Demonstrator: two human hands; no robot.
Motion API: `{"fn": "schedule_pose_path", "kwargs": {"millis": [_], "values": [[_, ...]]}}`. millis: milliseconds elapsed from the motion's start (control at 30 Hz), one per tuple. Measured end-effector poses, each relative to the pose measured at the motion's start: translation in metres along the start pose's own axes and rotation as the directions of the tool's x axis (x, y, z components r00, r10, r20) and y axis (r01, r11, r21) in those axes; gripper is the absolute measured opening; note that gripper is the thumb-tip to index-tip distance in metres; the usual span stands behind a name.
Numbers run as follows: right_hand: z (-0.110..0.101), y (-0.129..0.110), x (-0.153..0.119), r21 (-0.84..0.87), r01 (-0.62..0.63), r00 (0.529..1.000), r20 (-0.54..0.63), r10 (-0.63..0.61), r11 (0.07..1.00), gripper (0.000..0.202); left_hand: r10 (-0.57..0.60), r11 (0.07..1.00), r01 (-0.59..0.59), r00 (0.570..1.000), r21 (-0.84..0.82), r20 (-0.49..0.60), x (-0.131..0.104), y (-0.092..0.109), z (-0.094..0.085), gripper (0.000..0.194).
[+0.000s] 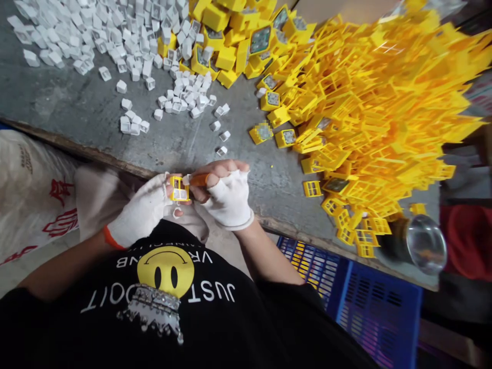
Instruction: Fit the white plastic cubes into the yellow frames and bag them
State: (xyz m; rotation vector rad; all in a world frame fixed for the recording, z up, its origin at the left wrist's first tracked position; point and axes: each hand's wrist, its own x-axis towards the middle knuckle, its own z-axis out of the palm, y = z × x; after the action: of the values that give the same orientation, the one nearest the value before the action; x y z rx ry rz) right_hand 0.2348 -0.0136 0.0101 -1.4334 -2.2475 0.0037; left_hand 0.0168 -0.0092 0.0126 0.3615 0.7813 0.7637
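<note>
My left hand (144,207), in a white fingerless glove with an orange cuff, grips a small yellow plastic frame (177,195) by its side. White pieces fill the frame's near openings, and the far ones look unfilled. My right hand (230,192), also gloved in white, is closed around an orange stick-like piece (200,180); its exact kind is unclear. A small white cap (186,179) sits at the frame's far right corner, close to the right fingertips. Both hands meet just off the table's near edge.
Many white caps (126,38) are heaped at the far left of the grey table (65,100). Yellow frames (365,97) form a large pile at right, beside yellow housings (226,57). A round metal tin (426,243) stands at right; blue crates (378,307) are below.
</note>
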Motion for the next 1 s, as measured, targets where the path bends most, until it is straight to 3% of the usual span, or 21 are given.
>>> {"fn": "schedule_pose_path", "kwargs": {"millis": [167,267,333,500,633,700,800,867,1000], "values": [[0.006,-0.014,-0.009,-0.044,0.027,0.997,-0.074,-0.03,0.999,0.019,0.054,0.999,-0.054,0.998,0.005,0.012,0.0,-0.004,-0.003,0.028],[0.005,-0.009,-0.011,0.03,0.056,0.998,0.013,-0.057,0.998,0.018,0.027,1.0,-0.027,1.0,0.001,0.001,0.0,-0.005,-0.001,0.029],[0.001,0.009,-0.008,0.065,0.049,0.995,0.082,-0.054,0.997,0.021,0.003,1.0,-0.003,1.0,0.004,-0.019,0.0,-0.003,0.002,0.031],[0.0,0.083,0.016,-0.128,-0.257,0.961,0.068,0.267,0.958,0.029,-0.008,0.999,0.013,0.989,0.035,-0.145,-0.002,0.004,0.011,0.034],[0.006,0.112,0.032,-0.173,-0.144,0.948,0.257,0.186,0.974,0.028,-0.01,0.999,0.016,0.989,0.036,-0.145,-0.003,0.006,0.013,0.025],[0.007,0.107,0.032,-0.128,-0.108,0.951,0.277,0.14,0.986,0.023,-0.002,0.999,0.007,0.991,0.037,-0.131,-0.002,0.005,0.012,0.017],[0.007,0.086,0.025,-0.006,-0.094,0.982,0.166,0.093,0.996,0.022,-0.017,0.999,0.021,0.995,0.04,-0.096,0.0,0.003,0.011,0.011],[0.011,0.071,0.02,0.009,-0.115,0.986,0.124,0.113,0.993,0.022,-0.016,0.999,0.019,0.997,0.039,-0.079,0.001,0.002,0.009,0.014],[0.024,0.058,0.017,-0.059,-0.208,0.956,0.199,0.216,0.976,0.018,-0.003,1.0,0.005,0.997,0.03,-0.077,0.002,0.0,0.005,0.022]]}}
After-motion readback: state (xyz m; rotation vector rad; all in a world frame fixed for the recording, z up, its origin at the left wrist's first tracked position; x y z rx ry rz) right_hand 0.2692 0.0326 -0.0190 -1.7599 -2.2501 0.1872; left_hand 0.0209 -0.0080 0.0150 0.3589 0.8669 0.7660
